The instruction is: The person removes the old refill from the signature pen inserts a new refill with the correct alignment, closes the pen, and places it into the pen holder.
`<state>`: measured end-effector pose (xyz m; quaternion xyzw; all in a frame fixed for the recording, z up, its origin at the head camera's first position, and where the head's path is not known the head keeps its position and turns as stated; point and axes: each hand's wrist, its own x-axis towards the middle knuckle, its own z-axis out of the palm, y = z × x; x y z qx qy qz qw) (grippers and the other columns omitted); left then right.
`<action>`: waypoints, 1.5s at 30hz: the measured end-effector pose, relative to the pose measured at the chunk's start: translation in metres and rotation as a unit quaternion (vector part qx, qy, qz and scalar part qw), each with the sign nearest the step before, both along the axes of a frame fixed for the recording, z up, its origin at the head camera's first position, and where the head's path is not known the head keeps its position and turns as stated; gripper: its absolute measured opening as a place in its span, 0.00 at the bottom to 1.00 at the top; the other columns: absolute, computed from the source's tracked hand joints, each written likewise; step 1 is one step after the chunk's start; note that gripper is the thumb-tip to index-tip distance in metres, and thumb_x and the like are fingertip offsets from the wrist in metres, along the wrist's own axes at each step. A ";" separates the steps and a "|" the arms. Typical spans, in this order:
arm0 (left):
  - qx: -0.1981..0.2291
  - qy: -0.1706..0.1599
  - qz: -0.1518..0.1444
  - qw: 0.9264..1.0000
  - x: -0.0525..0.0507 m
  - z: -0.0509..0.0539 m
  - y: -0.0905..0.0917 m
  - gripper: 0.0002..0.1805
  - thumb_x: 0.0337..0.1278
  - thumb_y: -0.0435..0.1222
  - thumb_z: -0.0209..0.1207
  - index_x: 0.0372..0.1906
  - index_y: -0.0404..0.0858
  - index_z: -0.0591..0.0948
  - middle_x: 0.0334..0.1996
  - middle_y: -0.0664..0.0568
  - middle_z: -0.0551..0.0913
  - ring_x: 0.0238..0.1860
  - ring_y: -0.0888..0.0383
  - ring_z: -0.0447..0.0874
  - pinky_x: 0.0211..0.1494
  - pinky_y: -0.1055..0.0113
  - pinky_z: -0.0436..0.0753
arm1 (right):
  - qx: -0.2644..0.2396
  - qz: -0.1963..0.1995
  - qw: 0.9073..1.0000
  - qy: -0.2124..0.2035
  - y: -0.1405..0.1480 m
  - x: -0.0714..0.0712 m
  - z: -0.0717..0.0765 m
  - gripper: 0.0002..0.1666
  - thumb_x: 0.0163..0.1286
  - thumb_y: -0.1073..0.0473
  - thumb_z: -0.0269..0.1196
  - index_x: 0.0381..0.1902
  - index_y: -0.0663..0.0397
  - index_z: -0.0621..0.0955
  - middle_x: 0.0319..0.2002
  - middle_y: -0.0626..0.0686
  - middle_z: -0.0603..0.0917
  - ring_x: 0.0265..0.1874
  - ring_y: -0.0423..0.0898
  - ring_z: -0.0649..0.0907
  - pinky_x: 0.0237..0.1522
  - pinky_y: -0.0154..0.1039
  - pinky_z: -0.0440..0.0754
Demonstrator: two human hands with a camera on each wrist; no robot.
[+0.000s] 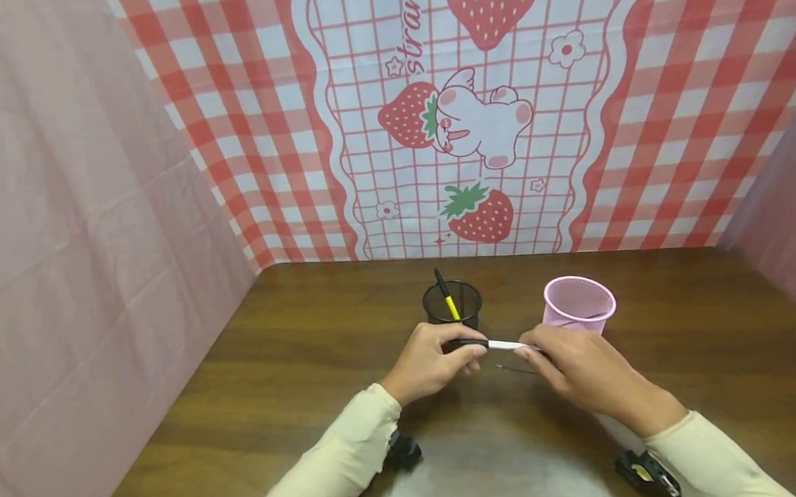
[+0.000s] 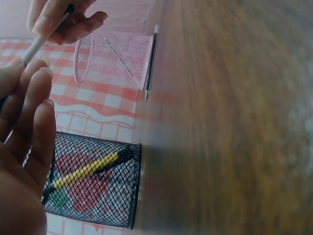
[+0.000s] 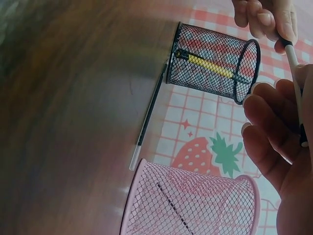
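Observation:
A pen with a white barrel and black ends (image 1: 504,344) is held level between both hands. My left hand (image 1: 427,361) pinches its black end between thumb and fingers. The other end is pinched by my right hand (image 1: 583,365), which covers most of it. Behind the left hand stands a black mesh cup (image 1: 472,316), with a yellow-and-black pen (image 3: 210,65) leaning inside. A pink mesh cup (image 1: 581,329) stands behind the right hand; one thin dark rod (image 3: 173,206) shows inside it. On the table under the hands lies a slim ink refill (image 2: 151,63).
The brown wooden table (image 1: 296,374) meets a red-checked strawberry cloth (image 1: 479,124) at the back. Pink curtains (image 1: 99,219) hang at the sides. Black wrist devices (image 1: 403,451) sit below the forearms.

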<state>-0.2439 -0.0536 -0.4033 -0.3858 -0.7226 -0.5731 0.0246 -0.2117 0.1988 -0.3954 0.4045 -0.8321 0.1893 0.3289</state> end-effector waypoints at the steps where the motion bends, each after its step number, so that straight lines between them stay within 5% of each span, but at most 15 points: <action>1: 0.000 0.003 -0.001 1.000 -0.003 -0.003 0.000 0.06 0.63 0.30 0.65 0.43 0.33 0.87 0.23 0.49 0.86 0.24 0.53 0.87 0.29 0.63 0.86 | 0.001 0.000 1.000 0.002 0.000 0.000 0.001 0.05 0.73 0.53 0.64 0.37 0.45 0.80 0.27 0.33 0.74 0.25 0.30 0.72 0.24 0.31 0.72; 6: -0.006 0.001 0.001 1.000 -0.006 -0.005 0.002 0.06 0.63 0.30 0.65 0.43 0.34 0.87 0.23 0.48 0.86 0.24 0.53 0.87 0.29 0.66 0.86 | 0.002 -0.002 1.000 0.001 0.000 -0.001 0.001 0.09 0.77 0.49 0.59 0.36 0.44 0.80 0.26 0.33 0.72 0.24 0.30 0.71 0.24 0.30 0.71; 11: -0.010 -0.004 0.001 1.000 0.002 0.005 0.002 0.06 0.62 0.26 0.64 0.43 0.30 0.86 0.23 0.43 0.86 0.24 0.47 0.86 0.30 0.66 0.86 | 0.002 -0.001 1.000 0.003 0.000 -0.001 0.001 0.12 0.79 0.49 0.56 0.36 0.45 0.80 0.25 0.33 0.72 0.24 0.30 0.71 0.24 0.30 0.71; 16: -0.015 -0.002 -0.003 1.000 0.012 0.019 0.001 0.05 0.63 0.26 0.64 0.42 0.28 0.86 0.23 0.41 0.85 0.24 0.47 0.86 0.30 0.68 0.85 | 0.000 -0.005 1.000 -0.003 0.001 0.001 0.000 0.02 0.71 0.56 0.65 0.36 0.44 0.81 0.27 0.32 0.74 0.24 0.30 0.72 0.24 0.31 0.72; 28: -0.016 -0.002 0.000 1.000 0.011 0.019 0.000 0.05 0.63 0.26 0.63 0.42 0.28 0.86 0.22 0.42 0.85 0.23 0.51 0.85 0.29 0.69 0.84 | -0.007 0.004 1.000 0.003 -0.003 0.000 0.005 0.13 0.60 0.57 0.70 0.41 0.51 0.79 0.29 0.37 0.81 0.23 0.32 0.77 0.24 0.30 0.76; 34: -0.012 0.004 -0.003 1.000 0.012 0.021 0.000 0.05 0.64 0.26 0.63 0.40 0.28 0.86 0.21 0.42 0.85 0.22 0.51 0.85 0.28 0.67 0.85 | -0.004 -0.003 1.000 0.015 -0.004 -0.001 0.005 0.09 0.67 0.51 0.61 0.37 0.50 0.78 0.27 0.38 0.79 0.22 0.34 0.77 0.23 0.30 0.76; 45: -0.011 0.005 -0.013 1.000 0.014 0.021 0.000 0.05 0.64 0.26 0.62 0.41 0.26 0.85 0.22 0.41 0.85 0.23 0.44 0.85 0.29 0.62 0.86 | -0.001 -0.003 0.999 0.034 -0.005 -0.001 0.004 0.22 0.79 0.42 0.48 0.35 0.50 0.79 0.26 0.38 0.80 0.22 0.32 0.77 0.23 0.31 0.76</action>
